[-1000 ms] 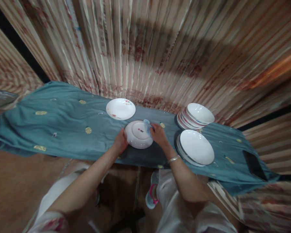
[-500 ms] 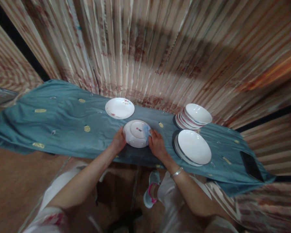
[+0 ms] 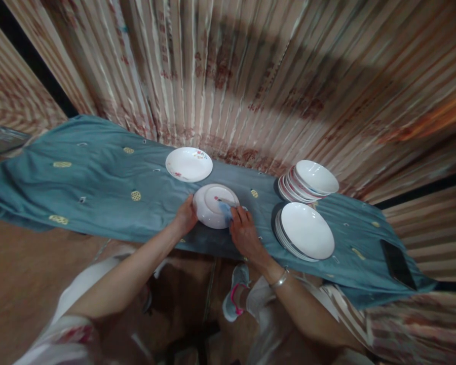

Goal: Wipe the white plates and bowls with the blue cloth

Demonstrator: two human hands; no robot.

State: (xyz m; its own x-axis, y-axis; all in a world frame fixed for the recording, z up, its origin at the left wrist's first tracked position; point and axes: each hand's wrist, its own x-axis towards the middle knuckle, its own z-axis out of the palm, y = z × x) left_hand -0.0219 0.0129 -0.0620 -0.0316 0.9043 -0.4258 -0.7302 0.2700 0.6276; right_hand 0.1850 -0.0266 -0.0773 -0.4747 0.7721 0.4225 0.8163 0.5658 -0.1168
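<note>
A white plate [image 3: 213,205] lies upside down on the teal cloth [image 3: 99,187], its foot ring and a small mark facing up. My left hand [image 3: 185,219] grips its left rim with curled fingers. My right hand [image 3: 243,232] presses a small pale blue wipe [image 3: 225,209] onto the plate's lower right side, fingers closed on it. A silver bracelet sits on my right wrist.
A flowered white plate [image 3: 189,164] lies just behind. Right of my hands stand a stack of flat plates [image 3: 306,230] and a stack of bowls [image 3: 310,180]. A dark phone [image 3: 397,263] lies at the cloth's right end. Striped fabric hangs behind.
My right hand has slid the wipe from the plate's upper right edge down toward its lower right side. The left hand keeps hold of the rim.
</note>
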